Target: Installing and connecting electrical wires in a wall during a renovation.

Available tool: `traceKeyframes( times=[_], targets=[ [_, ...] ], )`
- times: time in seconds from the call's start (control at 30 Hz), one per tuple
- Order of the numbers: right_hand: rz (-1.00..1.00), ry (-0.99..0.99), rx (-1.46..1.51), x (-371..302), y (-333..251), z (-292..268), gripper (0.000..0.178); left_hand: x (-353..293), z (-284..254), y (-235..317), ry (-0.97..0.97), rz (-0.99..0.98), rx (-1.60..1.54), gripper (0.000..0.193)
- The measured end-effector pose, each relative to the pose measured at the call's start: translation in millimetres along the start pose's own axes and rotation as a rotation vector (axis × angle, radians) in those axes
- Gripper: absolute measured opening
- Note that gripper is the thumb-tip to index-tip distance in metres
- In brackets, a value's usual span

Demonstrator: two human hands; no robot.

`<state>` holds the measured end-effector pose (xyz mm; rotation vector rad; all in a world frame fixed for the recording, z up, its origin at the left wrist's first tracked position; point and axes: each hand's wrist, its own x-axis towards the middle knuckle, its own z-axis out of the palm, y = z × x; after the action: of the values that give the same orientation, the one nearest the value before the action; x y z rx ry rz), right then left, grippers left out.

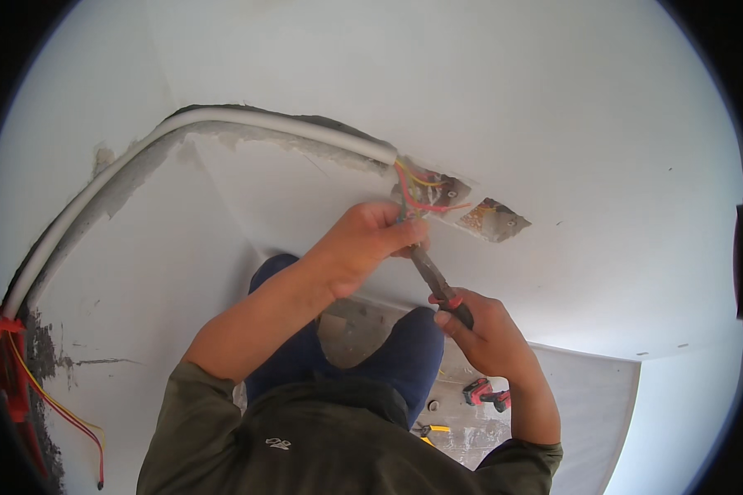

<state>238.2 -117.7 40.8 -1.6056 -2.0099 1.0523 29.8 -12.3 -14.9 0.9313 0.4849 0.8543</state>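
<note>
My left hand [370, 239] is closed in a pinch on thin electrical wires [413, 196] in front of the wall. These red, yellow and darker wires come out of the end of a white conduit [305, 129], beside a rough wall opening [452, 192]. In my right hand [485, 332] is a pair of pliers [432, 272] with dark metal jaws and red-and-black handles. The pliers slant up toward my left fingers, and their tips reach the wires there. My left fingers partly hide the jaw tips and the wire ends, so I cannot tell exactly what the jaws grip.
A second wall opening [495, 220] sits right of the first. The conduit curves along a chiselled groove down to a red box [5, 326] at far left, with loose wires [78, 421] hanging. A red-and-black power tool [483, 394] and a yellow-handled tool [433, 430] lie on the floor.
</note>
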Motion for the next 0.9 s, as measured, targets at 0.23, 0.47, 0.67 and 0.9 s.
traceKeyframes(
  times=[0.23,0.47,0.67,0.9],
  targets=[
    [0.094,-0.095,0.313,0.3,18.8,13.2,0.03,0.5,1.3,0.3,-0.017,-0.003,-0.017,0.02],
    [0.021,-0.106,0.487,-2.2,18.9,15.8,0.034,-1.1,3.0,0.1,0.009,0.005,-0.029,0.02],
    [0.116,-0.218,0.692,1.5,17.2,18.6,0.031,1.2,1.5,-0.7,-0.026,0.008,-0.039,0.02],
    [-0.156,-0.918,2.146,16.5,45.1,109.0,0.035,1.2,-0.7,2.1,-0.062,0.016,-0.058,0.021]
  ],
)
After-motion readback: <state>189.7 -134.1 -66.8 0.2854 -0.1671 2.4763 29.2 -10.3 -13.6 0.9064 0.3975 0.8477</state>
